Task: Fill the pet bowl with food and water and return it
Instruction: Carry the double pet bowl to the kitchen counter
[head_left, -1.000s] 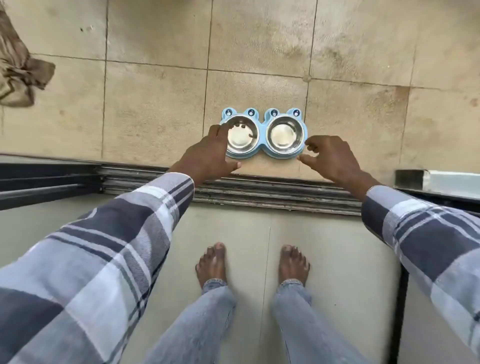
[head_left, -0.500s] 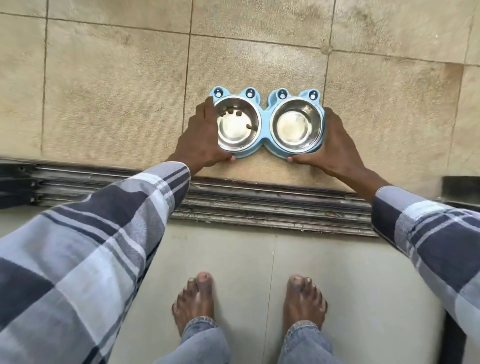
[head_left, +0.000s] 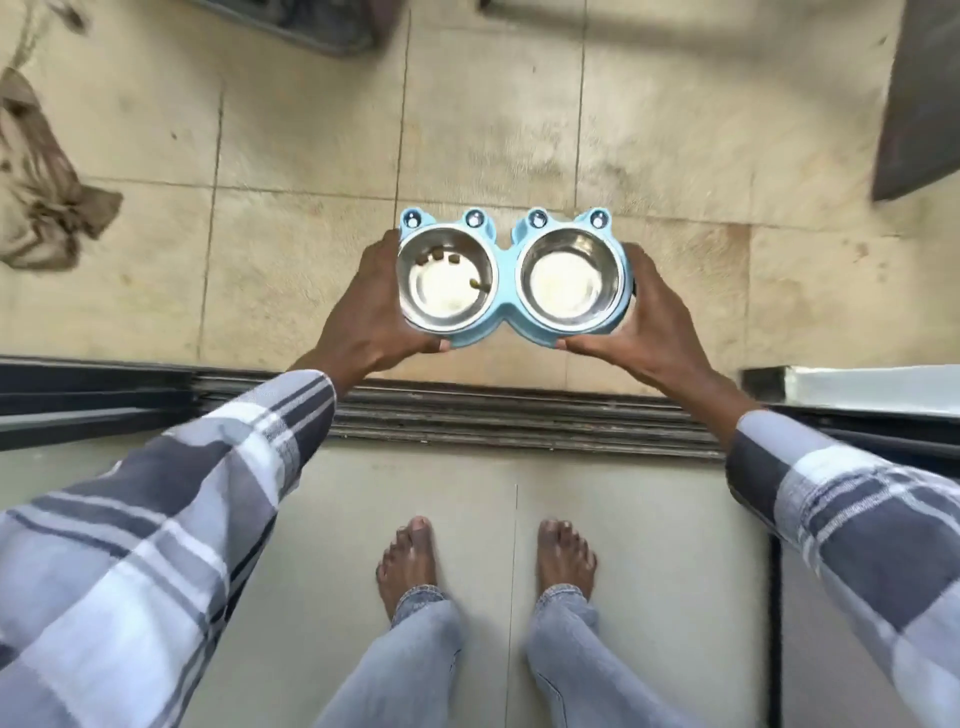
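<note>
Blue plastic pet bowl (head_left: 506, 332), double, with two steel cups set side by side and four small round studs along the far edge. Held level above the beige tiled floor (head_left: 306, 249), out beyond the metal door track (head_left: 519, 415), clear of the tiles. Left steel cup (head_left: 445, 280) nearly bare, a few brown kibble pieces (head_left: 441, 255) near its far wall and one more by its right side. Right steel cup (head_left: 570, 280) shiny, whether dry or wet impossible to tell

Left hand (head_left: 371, 317) clamped on the left end of the bowl, fingers wrapped over the outer side, thumb pressed along the near edge. Right hand (head_left: 644, 322) clamped on the right end the same way, thumb under the near rim. Both arms stretched forward in grey and white checked sleeves (head_left: 171, 519)

Below the bowl, two bare feet (head_left: 408, 561) on a smooth pale indoor floor, just inside the door track, legs in light blue jeans (head_left: 566, 654). Dark door frame rails running off to the left and right of the track. Crumpled brown cloth (head_left: 47, 202) lying on the tiles at far left, well apart from the bowl. Dark blurred shape at the top edge and a dark slanted panel (head_left: 919, 98) at top right, neither clear enough to name
</note>
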